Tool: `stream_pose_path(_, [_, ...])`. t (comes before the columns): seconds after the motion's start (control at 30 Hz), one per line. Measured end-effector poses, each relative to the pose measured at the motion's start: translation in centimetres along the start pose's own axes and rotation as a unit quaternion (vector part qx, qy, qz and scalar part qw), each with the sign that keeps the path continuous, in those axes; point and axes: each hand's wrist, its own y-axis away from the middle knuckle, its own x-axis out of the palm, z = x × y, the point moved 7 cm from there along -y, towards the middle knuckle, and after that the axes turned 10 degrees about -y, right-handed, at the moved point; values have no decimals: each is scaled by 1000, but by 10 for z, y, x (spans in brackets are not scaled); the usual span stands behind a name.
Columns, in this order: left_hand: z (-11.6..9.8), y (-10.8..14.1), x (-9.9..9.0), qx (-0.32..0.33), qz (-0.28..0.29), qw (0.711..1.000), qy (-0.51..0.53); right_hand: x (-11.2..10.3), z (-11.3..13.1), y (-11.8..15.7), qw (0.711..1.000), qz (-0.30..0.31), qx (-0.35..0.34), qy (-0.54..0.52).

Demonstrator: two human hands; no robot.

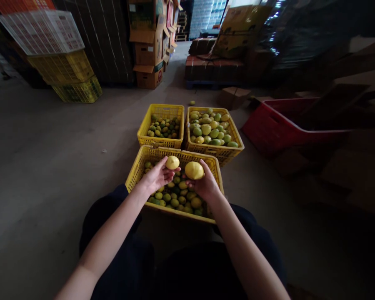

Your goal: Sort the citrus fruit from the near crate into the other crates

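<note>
My left hand (158, 177) holds a small yellow lemon (172, 162) between thumb and fingers. A larger yellow lemon (194, 170) rests in my right hand (207, 183), its fingers curled underneath. Both hands are above the near yellow crate (133, 175), which contains many green and yellow lemons (175, 203). Beyond it stand two more yellow crates. The left crate (167, 143) has smaller, darker green-yellow fruit (164, 127) low inside. In the right crate (214, 151), larger pale green and yellow lemons (206, 130) are piled near the rim.
A red bin (262, 129) stands at right beside cardboard. Stacked white and yellow crates (62, 66) are at far left. Cardboard boxes (148, 54) and a loaded pallet (214, 68) stand behind. One loose fruit (192, 102) lies on the floor behind the crates.
</note>
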Motion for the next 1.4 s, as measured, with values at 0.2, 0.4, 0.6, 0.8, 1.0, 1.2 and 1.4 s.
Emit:
stream_pose_path(0.2, [-1, 1, -2, -13, -21, 999, 40, 3, -1, 2, 1000, 26, 9, -6])
stream_pose_path(0.4, [3, -2, -3, -21, -13, 999, 45, -1, -1, 0, 999, 25, 13, -23])
stream_pose_path(0.6, [5, -4, -4, -36, -5, 998, 51, -4, -3, -4, 1000, 4, 13, -27])
stream_pose_path(0.8, [-4, -4, -11, 55, -59, 995, -65, -5, 3, -5, 993, -18, -120, -1])
stream_pose_path(1.0, [-32, 10, -9, 286, -118, 900, -307, -8, 18, 6, 934, -56, -306, 177])
stream_pose_path(1.2, [-33, 15, -1, 327, -114, 843, -412, -9, 21, 7, 915, -56, -334, 220])
stream_pose_path(1.4, [-31, 10, -3, 306, -99, 877, -357, -11, 22, 6, 923, -55, -329, 193])
